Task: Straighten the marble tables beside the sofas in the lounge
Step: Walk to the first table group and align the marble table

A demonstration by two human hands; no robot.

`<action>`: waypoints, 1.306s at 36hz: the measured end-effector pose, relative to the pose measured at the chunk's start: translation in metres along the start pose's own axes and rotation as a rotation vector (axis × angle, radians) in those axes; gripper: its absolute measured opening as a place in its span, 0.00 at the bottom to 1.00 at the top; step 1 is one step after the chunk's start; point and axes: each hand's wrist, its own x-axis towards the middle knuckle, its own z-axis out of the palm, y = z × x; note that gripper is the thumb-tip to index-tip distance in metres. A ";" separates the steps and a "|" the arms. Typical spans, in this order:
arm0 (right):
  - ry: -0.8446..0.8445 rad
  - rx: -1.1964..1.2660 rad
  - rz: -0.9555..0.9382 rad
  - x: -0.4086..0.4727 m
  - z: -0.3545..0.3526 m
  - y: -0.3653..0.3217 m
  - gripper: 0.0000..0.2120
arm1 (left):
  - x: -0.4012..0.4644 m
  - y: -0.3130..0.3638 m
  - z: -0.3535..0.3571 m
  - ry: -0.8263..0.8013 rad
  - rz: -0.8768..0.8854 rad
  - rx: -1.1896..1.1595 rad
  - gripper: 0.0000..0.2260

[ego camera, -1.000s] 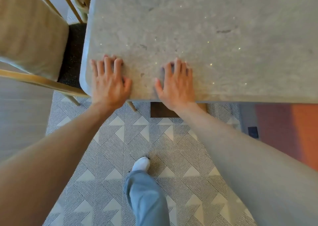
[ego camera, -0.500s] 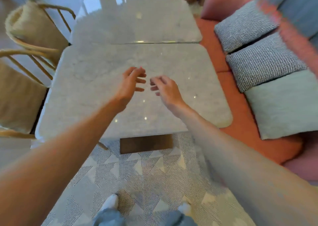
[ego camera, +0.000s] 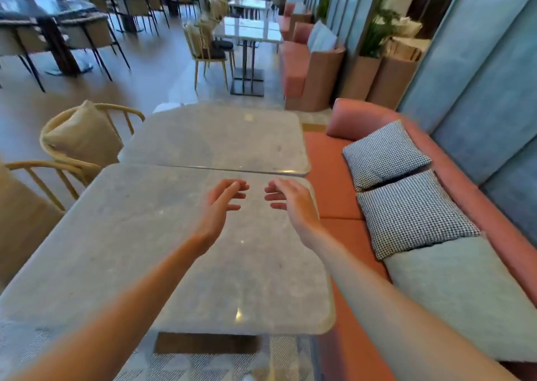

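While both arms reach forward over the near worktop (ego camera: 122, 235), the left hand (ego camera: 219, 203) and right hand (ego camera: 290, 199) hang in the air above its far end, palms turned toward each other, fingers loosely spread and slightly bent, holding nothing. Whether they touch the marble cannot be told; they look raised off it. The near worktop lies lengthwise ahead of the person, its right edge just beside the sofa (ego camera: 334, 183). A far worktop (ego camera: 218, 139) meets it end to end along a thin seam, and the far one sits shifted a little to the right, so the side edges do not line up. On the sofa two checked cushions (ego camera: 386, 152) lie side by side, touching, with a pale green cushion (ego camera: 453, 296) nearer the camera. To the left stand two wooden chairs (ego camera: 87, 136), the far one carrying a beige pillow. A patterned rug (ego camera: 203, 363) shows under the near edge. Further back stand more tables and another sofa.
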 end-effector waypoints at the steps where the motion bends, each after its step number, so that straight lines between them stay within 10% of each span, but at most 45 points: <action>1: -0.009 -0.008 -0.006 0.010 -0.005 0.004 0.10 | 0.009 -0.007 0.002 0.014 0.000 -0.001 0.11; 14: -0.089 -0.040 0.130 0.125 -0.040 0.034 0.09 | 0.087 -0.056 0.041 0.272 -0.181 -0.141 0.13; 32: -0.760 -0.197 0.289 0.179 0.033 0.108 0.10 | -0.004 -0.137 0.018 1.075 -0.357 -0.328 0.12; 47: -0.720 -0.477 0.473 0.171 -0.056 0.183 0.09 | -0.054 -0.232 0.157 1.218 -0.674 -0.644 0.12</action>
